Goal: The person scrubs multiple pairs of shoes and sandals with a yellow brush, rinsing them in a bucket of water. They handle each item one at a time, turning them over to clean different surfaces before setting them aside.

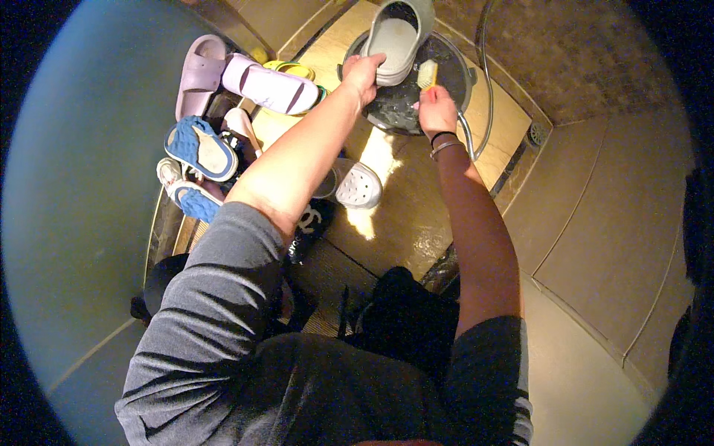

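A grey clog shoe [394, 44] is gripped at its near end by my left hand [363, 75], held above a dark round basin [385, 114]. Its opening faces up towards me. My right hand [438, 110] is closed around the handle of a scrub brush [428, 73] with pale bristles and a yellow edge. The brush is over the basin, just right of the shoe and apart from it. Wet, whitish streaks show in the basin, part of which is hidden by the shoe and my hands.
Lilac slides [270, 83], yellow footwear [293, 69], blue-and-white slippers [203, 149] and other shoes lie at the left. A light clog with holes [360, 185] sits on the wet floor [413, 206]. A shower hose [487, 83] runs right of the basin, near a floor drain [536, 134].
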`<state>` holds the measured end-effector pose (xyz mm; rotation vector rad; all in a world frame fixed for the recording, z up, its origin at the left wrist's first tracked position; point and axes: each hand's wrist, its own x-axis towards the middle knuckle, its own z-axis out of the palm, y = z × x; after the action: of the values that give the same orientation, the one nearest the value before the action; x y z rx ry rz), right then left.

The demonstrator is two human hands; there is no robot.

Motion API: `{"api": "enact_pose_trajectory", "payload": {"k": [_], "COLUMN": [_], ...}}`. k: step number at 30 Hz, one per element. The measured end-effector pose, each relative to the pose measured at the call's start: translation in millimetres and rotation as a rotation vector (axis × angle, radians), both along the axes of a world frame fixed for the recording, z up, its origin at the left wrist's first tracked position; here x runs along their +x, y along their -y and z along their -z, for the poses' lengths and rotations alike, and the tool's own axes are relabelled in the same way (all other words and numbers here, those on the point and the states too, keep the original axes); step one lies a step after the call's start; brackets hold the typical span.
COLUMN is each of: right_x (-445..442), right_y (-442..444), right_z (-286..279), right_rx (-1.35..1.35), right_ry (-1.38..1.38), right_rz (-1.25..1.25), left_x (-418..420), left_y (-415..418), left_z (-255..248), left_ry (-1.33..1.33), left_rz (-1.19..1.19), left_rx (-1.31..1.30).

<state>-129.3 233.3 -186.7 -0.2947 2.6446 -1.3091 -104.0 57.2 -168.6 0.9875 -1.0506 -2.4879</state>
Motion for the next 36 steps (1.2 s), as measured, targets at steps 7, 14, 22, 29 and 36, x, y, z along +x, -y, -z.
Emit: {"api": "enact_pose_trajectory", "payload": {"k": [7,14,22,29,36], "right_x": [28.5,63.9,136.7,163.3,172.1], "right_y": [-12.7,-12.5,11.0,5.6,16.1], "right_z": [-87.6,-188.0,-160.2,-180.8,-112.4], "right_rx": [-0.307,0.104,0.480,0.740,0.521], "right_ry": [-0.087,-0.037,-0.194,-0.465,-0.188], "right_rz": [-0.002,-0.615,-0.486,-0.549,-0.405], "left_x": [68.3,156.4,199.8,206.6,199.0], "left_y": [24.1,7.7,-40.0,-37.9,-50.3], "left_z": [-39.6,-98.4,-72.4,-26.4,-14.2], "left_ry": [0.122,0.199,0.215,0.024,0.199], "left_rz": [0.030,0.126,0.135,0.224,0.285], "left_rx": [-0.577,-0.828,-0.533,-0.057,-0.342]}}
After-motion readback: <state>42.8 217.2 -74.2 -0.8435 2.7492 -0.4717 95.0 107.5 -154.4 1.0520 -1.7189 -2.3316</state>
